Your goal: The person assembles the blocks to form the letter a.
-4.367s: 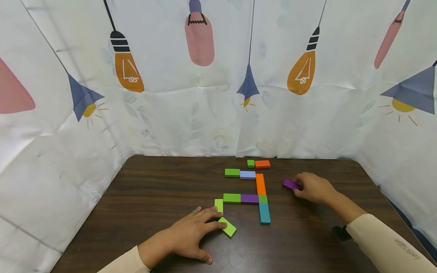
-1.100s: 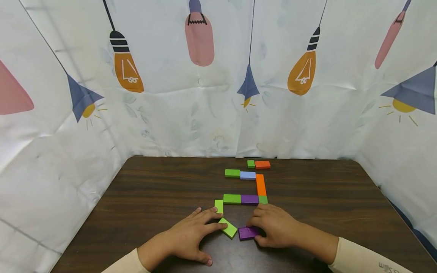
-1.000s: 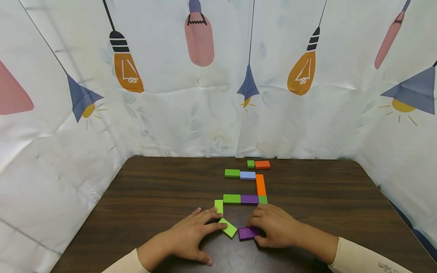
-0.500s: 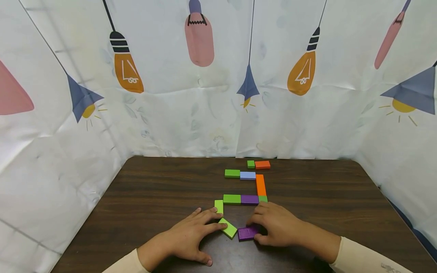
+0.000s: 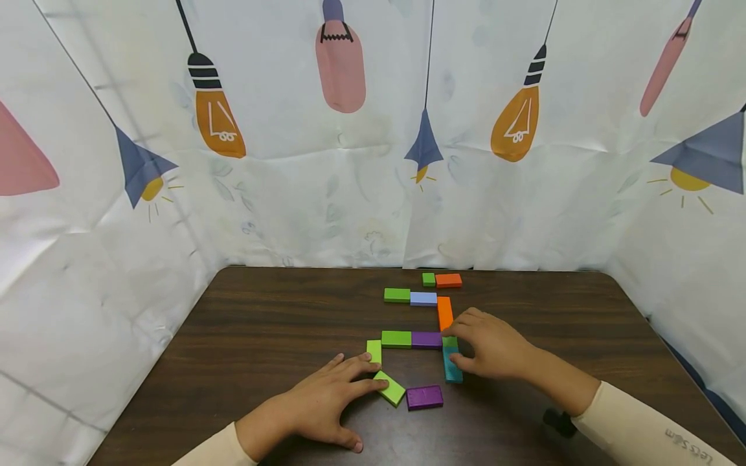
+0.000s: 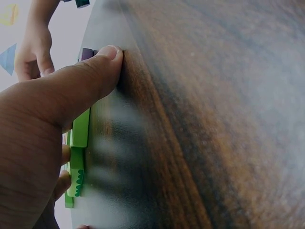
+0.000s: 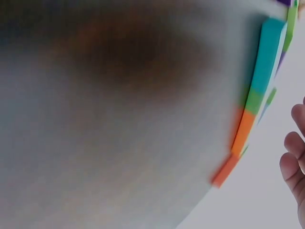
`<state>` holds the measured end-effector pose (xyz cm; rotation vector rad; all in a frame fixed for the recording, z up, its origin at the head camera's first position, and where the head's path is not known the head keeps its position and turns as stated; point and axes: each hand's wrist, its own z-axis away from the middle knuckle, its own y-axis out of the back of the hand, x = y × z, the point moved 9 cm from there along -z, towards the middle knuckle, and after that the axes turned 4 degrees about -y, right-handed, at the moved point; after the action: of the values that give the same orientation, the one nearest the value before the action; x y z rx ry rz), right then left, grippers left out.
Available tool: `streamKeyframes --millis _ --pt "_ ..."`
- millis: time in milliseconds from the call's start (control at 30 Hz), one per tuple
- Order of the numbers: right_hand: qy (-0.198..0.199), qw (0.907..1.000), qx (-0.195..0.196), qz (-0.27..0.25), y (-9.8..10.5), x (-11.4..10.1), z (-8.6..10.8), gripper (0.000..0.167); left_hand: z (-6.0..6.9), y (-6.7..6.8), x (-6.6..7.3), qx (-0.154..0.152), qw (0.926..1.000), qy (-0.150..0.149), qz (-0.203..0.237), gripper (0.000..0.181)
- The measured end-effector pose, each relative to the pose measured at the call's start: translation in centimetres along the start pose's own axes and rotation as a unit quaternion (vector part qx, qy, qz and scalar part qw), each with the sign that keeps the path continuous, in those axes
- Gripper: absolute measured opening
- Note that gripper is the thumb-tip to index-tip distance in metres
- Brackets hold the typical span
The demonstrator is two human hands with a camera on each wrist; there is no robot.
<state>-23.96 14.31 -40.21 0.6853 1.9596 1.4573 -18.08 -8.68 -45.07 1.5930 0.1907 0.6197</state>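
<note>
My left hand (image 5: 326, 402) has its fingers spread. Its fingertips rest on two lime blocks, one straight (image 5: 374, 348) and one slanted (image 5: 393, 392), while the thumb touches the tabletop. A purple block (image 5: 424, 397) lies just right of the slanted one, with no hand on it. My right hand (image 5: 495, 343) hovers by the teal block (image 5: 452, 371), partly covering it in the head view, fingers loosely bent and holding nothing. In the right wrist view those fingers are apart from the teal block (image 7: 267, 55). A small green block (image 5: 449, 341) adjoins the teal one.
A green block (image 5: 396, 339) and another purple block (image 5: 426, 340) form a row. An orange block (image 5: 445, 312) runs back toward a green (image 5: 397, 295) and light-blue (image 5: 423, 298) pair. Farther back lie a small green (image 5: 429, 279) and red-orange block (image 5: 448, 280). Patterned cloth (image 5: 350, 207) surrounds the brown table (image 5: 262, 323).
The right hand carried the purple block from the right side to beside the slanted lime block, let it go, and has moved up and right. The left hand has stayed in place.
</note>
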Motion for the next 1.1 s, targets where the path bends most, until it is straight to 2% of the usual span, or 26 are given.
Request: streamKeyframes --millis 367,600,933,1100 --pt "-0.079 0.9969 -0.003 0.0 0.9 5.3 -1.7 0.038 0.0 -0.1 -0.1 0.002 1.0 0.0 0.005 0.09" --pt "-0.128 0.9913 -0.023 -0.019 0.0 7.8 -3.2 0.039 0.0 -0.1 -0.1 0.004 1.0 -0.004 0.002 0.09" --pt "-0.164 0.9852 -0.041 -0.03 -1.8 9.6 -6.0 0.044 0.0 0.0 0.0 0.003 1.0 -0.005 0.003 0.088" --pt "-0.169 0.9833 -0.054 -0.039 -2.4 9.8 -7.3 0.047 0.1 0.0 0.1 0.003 1.0 -0.003 0.0 0.088"
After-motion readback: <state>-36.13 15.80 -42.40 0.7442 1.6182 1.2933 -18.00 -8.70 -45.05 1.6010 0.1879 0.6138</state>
